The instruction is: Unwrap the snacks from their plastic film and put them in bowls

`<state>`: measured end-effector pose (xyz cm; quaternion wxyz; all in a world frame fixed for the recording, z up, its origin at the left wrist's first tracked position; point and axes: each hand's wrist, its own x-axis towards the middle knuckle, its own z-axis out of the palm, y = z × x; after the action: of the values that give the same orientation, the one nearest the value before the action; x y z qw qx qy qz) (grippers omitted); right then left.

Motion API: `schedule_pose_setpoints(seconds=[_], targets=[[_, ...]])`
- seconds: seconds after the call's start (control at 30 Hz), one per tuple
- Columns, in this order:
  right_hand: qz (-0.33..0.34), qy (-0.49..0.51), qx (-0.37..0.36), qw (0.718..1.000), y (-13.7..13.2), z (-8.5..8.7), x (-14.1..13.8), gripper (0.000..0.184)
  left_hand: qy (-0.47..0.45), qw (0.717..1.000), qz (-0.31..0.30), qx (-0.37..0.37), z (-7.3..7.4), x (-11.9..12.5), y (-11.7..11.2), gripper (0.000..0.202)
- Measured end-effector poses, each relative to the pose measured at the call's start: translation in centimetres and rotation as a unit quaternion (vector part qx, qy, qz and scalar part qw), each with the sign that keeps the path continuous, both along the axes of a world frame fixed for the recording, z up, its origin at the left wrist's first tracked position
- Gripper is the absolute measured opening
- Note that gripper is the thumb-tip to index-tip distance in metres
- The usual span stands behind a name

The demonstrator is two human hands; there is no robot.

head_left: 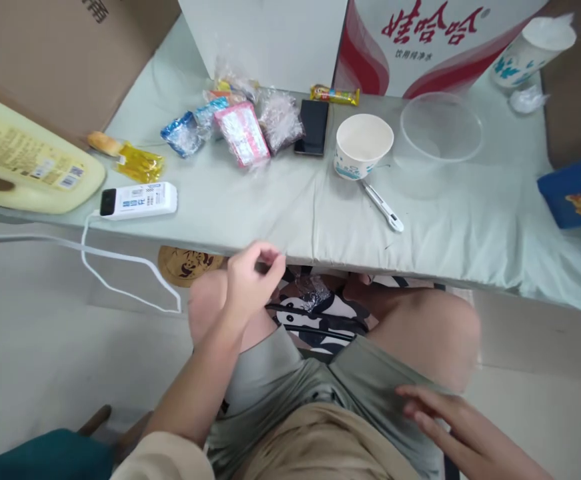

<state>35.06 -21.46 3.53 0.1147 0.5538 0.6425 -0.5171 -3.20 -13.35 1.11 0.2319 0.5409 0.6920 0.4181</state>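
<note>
My left hand (255,277) is held just in front of the table's near edge, above my knee. Its fingertips pinch together with the thumb, and anything between them is too small to see. A crumpled clear plastic wrapper (314,292) lies below and to the right of it, between my legs. My right hand (443,420) rests over my right thigh, fingers stretched out and apart, holding nothing. On the table (230,207) stand a white paper cup (363,147) and a clear plastic bowl (440,133). A slim white tool (383,208), like a box cutter, lies by the cup.
Packaged snacks (243,133), a dark phone (313,127) and a yellow snack bar (335,95) lie toward the back. A white power bank (139,200) with a cable sits left, near a large yellow bottle (35,157). At right are a tilted cup (535,50) and blue package (577,190).
</note>
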Motion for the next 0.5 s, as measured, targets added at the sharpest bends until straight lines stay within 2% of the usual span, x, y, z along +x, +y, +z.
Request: schedule_pose_setpoints(seconds=[0.03,0.07,0.13,0.23,0.3,0.37,0.43,0.5], targets=[[0.019,0.020,0.022,0.999,1.2,0.0,-1.1,0.051,0.022,0.999,0.027,0.008,-0.4,-0.5,2.5,0.007],[0.036,0.041,0.047,0.997,2.7,0.1,-2.4,0.048,0.058,0.997,0.052,0.011,-0.8,-1.1,5.1,0.011],[0.094,0.101,0.083,0.987,6.0,0.3,-5.8,0.044,0.129,0.984,0.118,0.020,-1.4,-2.7,10.0,0.034],[0.167,0.162,0.128,0.964,10.9,0.5,-11.5,0.040,0.171,0.976,0.131,0.014,-2.5,-5.5,14.9,0.058],[0.198,0.199,0.147,0.949,13.8,0.5,-14.7,0.036,0.170,0.979,0.115,-0.001,-3.5,-7.1,16.5,0.057],[0.223,0.234,0.162,0.932,16.3,0.3,-17.1,0.033,0.155,0.982,0.111,-0.016,-4.5,-8.6,17.1,0.045],[0.236,0.262,0.178,0.919,18.5,-0.1,-18.7,0.030,0.137,0.983,0.120,-0.016,-5.0,-9.7,17.3,0.030],[0.228,0.283,0.198,0.910,20.2,-0.7,-19.8,0.029,0.131,0.987,0.091,-0.011,-5.1,-10.4,17.2,0.021]])
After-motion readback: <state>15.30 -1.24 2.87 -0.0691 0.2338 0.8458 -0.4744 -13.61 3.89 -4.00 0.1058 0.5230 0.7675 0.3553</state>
